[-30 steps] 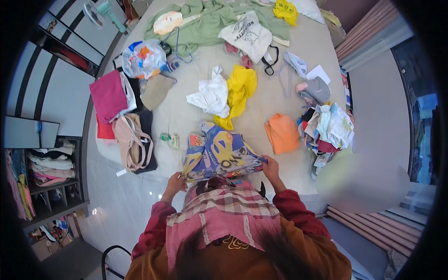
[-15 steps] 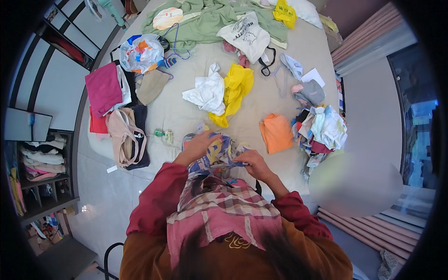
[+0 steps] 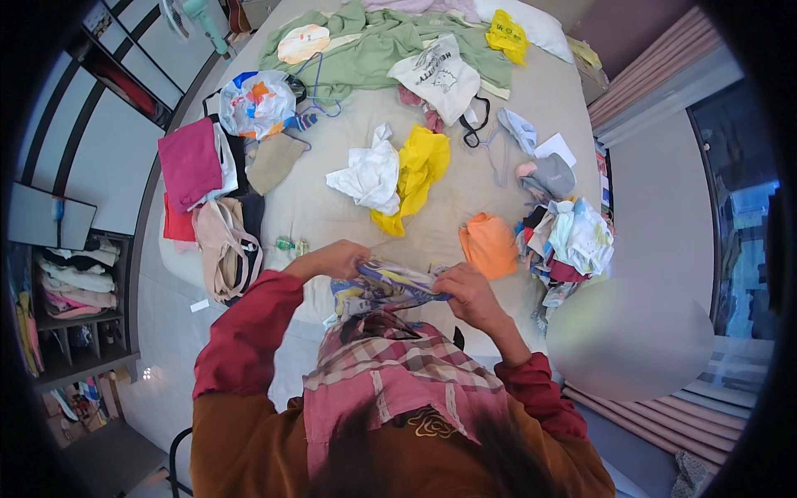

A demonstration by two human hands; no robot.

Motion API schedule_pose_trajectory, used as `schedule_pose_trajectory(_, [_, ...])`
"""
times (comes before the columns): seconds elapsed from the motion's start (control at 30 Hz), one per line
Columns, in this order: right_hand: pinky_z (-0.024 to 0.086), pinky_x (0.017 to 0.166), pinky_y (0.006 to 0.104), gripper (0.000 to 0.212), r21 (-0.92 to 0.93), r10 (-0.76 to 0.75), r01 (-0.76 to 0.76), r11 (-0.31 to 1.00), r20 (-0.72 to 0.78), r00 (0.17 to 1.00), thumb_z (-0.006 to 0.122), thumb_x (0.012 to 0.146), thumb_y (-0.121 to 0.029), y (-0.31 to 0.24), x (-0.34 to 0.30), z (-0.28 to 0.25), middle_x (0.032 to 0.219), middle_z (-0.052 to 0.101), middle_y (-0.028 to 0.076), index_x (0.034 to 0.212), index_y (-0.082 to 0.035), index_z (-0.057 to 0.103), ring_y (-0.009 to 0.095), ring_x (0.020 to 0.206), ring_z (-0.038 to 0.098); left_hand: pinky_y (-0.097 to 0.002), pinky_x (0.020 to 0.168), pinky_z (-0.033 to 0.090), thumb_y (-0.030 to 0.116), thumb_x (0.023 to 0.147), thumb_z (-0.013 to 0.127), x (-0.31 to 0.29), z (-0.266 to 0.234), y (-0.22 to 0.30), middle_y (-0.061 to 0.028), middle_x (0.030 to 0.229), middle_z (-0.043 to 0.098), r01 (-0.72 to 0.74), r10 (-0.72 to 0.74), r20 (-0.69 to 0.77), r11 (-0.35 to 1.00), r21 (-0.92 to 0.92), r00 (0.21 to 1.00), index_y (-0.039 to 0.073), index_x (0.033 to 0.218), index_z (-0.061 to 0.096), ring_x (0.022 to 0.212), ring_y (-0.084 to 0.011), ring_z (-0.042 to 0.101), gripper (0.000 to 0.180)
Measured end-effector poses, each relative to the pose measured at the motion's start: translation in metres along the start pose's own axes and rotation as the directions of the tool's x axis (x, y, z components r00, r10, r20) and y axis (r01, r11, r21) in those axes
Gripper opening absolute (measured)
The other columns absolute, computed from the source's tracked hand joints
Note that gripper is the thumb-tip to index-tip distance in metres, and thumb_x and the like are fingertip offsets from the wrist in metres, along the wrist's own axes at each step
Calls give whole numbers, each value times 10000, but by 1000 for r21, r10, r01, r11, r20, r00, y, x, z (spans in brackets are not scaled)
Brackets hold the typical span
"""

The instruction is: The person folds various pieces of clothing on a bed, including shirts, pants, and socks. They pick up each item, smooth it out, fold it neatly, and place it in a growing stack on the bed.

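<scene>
A patterned garment (image 3: pixel 383 286) in blue-purple, yellow and white is stretched between my two hands at the near edge of the bed. My left hand (image 3: pixel 340 259) is closed on its left upper corner, fingers pinched together. Gripping the right end is my right hand (image 3: pixel 470 290), with thumb and fingers pressed together on the cloth. The lower part of the garment hangs in front of my checked pink apron (image 3: pixel 398 365); its exact kind cannot be made out.
Beyond my hands lie a white cloth (image 3: pixel 369 173) and a yellow cloth (image 3: pixel 422 162). An orange folded garment (image 3: pixel 488 245) sits to the right, beside a pile of small clothes (image 3: pixel 573 236). At left are a pink bra (image 3: pixel 220 245), folded clothes (image 3: pixel 189 162) and small green-and-clear items (image 3: pixel 290 246).
The garment was bunched on the bed under my left hand; now it is pulled taut. My hands have moved apart, each holding an end.
</scene>
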State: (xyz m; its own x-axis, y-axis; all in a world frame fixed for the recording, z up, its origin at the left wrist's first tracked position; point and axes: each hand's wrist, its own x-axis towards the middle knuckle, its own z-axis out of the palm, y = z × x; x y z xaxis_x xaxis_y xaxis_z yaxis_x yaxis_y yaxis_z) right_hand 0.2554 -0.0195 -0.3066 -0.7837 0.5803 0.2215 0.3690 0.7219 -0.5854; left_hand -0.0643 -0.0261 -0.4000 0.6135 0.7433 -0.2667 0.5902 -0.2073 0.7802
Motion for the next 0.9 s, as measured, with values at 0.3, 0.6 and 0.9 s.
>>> schedule_pose_trajectory(0.3, [432, 756, 350, 259, -46, -14, 4, 999, -200, 980, 652, 566, 40, 5, 44, -43, 862, 541, 74, 747, -65, 500, 260, 827, 540, -222, 744, 421, -82, 704, 650, -59, -90, 90, -50, 929, 620, 15, -136, -229, 887, -462, 964, 35, 899, 562, 815, -91, 516, 243])
schedule_pose_trajectory(0.6, [486, 587, 330, 197, -156, -280, 271, 950, -41, 959, 625, 642, 20, 0, 103, -95, 887, 571, 69, 808, -61, 557, 248, 758, 587, -283, 701, 450, -56, 710, 634, -76, -145, 146, -56, 867, 612, -77, 63, -162, 993, -85, 985, 20, 936, 613, 775, -151, 573, 239])
schedule_pose_trajectory(0.9, [463, 723, 374, 300, -462, -254, 189, 867, -83, 964, 738, 637, -202, -33, 136, -173, 859, 580, 81, 844, -50, 583, 267, 813, 581, -318, 792, 481, -11, 817, 587, -85, -172, 200, -122, 1207, 572, -105, 95, -184, 993, -46, 978, 109, 1309, 475, 945, -225, 597, 518])
